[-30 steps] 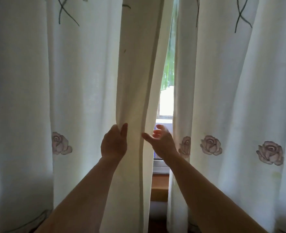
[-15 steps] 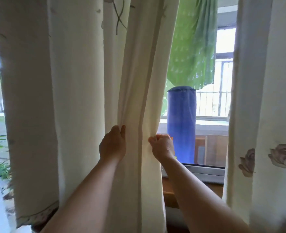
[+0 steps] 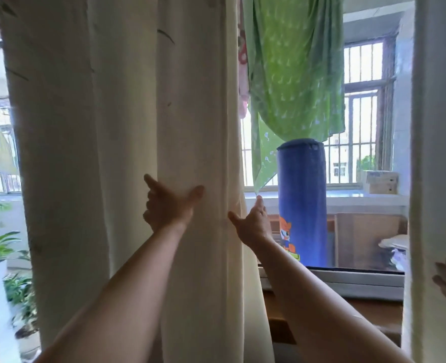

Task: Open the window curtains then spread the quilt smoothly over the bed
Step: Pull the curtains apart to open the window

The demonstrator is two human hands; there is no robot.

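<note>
Since half a second ago both hands have let go of their pinch on the left curtain (image 3: 127,142) and opened out, and the gathered cloth sits farther left, so more of the window (image 3: 358,106) shows between it and the right curtain (image 3: 436,153). The left hand (image 3: 168,206) now lies flat against the bunched folds, thumb spread wide to the right, forefinger pointing up and to the left, the other fingers loosely curled; it presses the cloth but clasps nothing. The right hand (image 3: 252,222) is open too, its thumb touching the curtain's inner edge, its fingers (image 3: 259,203) reaching up beside that hem, with no fold caught between them. The left curtain hangs in thick cream pleats from the top of the view to the bottom. Beyond the glass hang a green cloth (image 3: 295,74) and a tall blue cylinder (image 3: 301,200) with a cartoon print. The quilt and the bed are out of view
</note>
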